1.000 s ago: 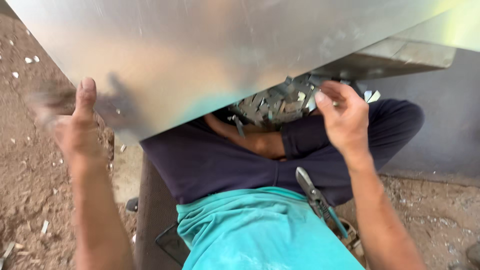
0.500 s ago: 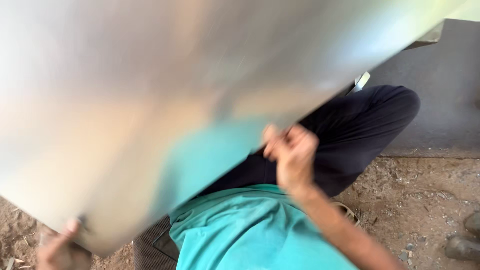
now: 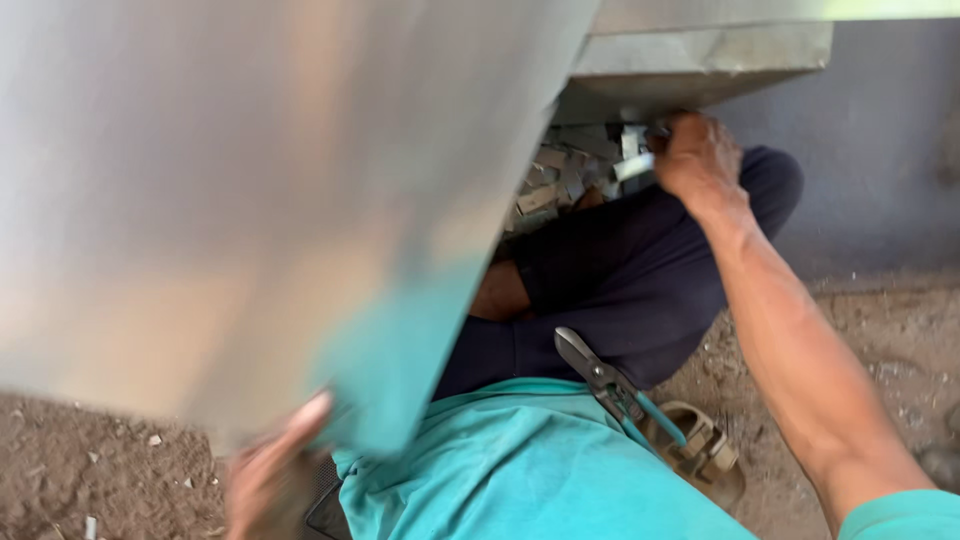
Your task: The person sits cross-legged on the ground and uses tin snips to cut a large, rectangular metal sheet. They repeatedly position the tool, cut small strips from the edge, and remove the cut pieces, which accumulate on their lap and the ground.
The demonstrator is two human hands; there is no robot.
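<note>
A large shiny metal sheet (image 3: 250,180) fills the left and upper part of the head view, tilted over my lap. My left hand (image 3: 270,470) grips its lower edge near the bottom of the frame, blurred. My right hand (image 3: 700,160) reaches far forward over my dark-trousered knee and pinches a small pale metal strip (image 3: 635,165) beside a pile of several cut metal pieces (image 3: 560,180). Tin snips (image 3: 610,385) with teal handles lie on my lap against my teal shirt.
A folded metal duct or box (image 3: 700,60) hangs over the scrap pile at the top right. A grey wall (image 3: 880,150) stands behind it. Bare dirt ground with small debris (image 3: 100,470) surrounds me. A tan sandal (image 3: 700,450) lies by my right hip.
The metal sheet has swung left and lower, uncovering my lap and the scrap pile. My right hand has moved from near my chest out to the pile and taken a strip.
</note>
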